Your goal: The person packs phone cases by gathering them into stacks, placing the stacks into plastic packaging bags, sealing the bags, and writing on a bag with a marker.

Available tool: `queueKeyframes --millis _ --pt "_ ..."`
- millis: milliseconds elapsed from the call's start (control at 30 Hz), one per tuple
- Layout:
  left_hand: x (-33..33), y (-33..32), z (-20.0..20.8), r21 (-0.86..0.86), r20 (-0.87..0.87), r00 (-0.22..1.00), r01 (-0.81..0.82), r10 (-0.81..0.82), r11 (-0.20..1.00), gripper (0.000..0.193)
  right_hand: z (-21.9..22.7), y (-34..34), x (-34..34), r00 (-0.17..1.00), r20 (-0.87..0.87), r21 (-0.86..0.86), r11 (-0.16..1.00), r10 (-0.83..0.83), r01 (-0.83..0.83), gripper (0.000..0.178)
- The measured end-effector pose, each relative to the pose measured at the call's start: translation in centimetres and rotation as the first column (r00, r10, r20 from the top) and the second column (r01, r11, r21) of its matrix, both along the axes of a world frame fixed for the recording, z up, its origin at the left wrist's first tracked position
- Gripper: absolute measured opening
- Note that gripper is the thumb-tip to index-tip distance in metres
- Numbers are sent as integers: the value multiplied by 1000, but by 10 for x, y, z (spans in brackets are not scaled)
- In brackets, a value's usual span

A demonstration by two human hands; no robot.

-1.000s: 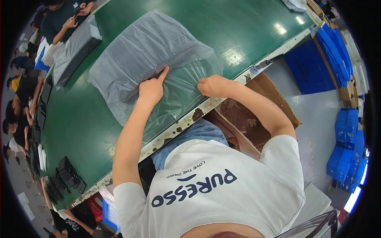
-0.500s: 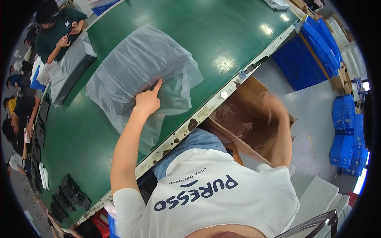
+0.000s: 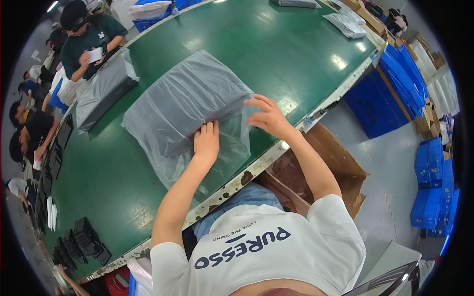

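A large, dark grey boxy item in a translucent plastic bag (image 3: 187,98) lies on the green table. The loose end of the bag spreads toward me over the near part of the table. My left hand (image 3: 206,145) presses bent fingers, held together, into the film at the item's near side; the fingertips are partly hidden. At the bag's right corner is my right hand (image 3: 270,118), its fingers apart and touching or just beside the film.
Left of the bag stands another bagged dark item (image 3: 108,91), with a co-worker (image 3: 91,47) behind it. Black parts (image 3: 84,241) stand at the table's near left. An open cardboard box (image 3: 340,167) sits below the edge by my right arm. Blue bins (image 3: 380,98) are beyond.
My right hand has come up from over the cardboard box to the bag's right corner. My left hand has gone from pointing on the film to pressing with bent fingers.
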State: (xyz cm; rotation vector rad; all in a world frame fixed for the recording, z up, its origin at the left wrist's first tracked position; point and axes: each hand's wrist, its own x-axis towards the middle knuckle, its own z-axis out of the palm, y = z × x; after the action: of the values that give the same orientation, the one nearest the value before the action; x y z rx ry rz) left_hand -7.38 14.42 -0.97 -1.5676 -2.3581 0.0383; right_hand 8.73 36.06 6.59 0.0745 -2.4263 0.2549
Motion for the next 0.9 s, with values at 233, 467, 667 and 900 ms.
queueKeyframes --millis 233,467,667,900 --pt "-41 -67 59 139 919 380 -53 -109 989 42 -31 64 -113 981 -192 -916 359 -5 -178 25" --pt "7 -178 96 140 757 652 -233 48 962 63 -37 66 -129 983 -127 -956 279 -134 -85 32" --pt "29 -170 76 295 432 902 -158 16 942 49 -35 66 -129 982 -109 -954 295 -153 -60 32" --pt "-68 -144 39 505 817 399 -844 -417 181 37 -28 73 -140 993 -4 -932 362 -116 38 30"
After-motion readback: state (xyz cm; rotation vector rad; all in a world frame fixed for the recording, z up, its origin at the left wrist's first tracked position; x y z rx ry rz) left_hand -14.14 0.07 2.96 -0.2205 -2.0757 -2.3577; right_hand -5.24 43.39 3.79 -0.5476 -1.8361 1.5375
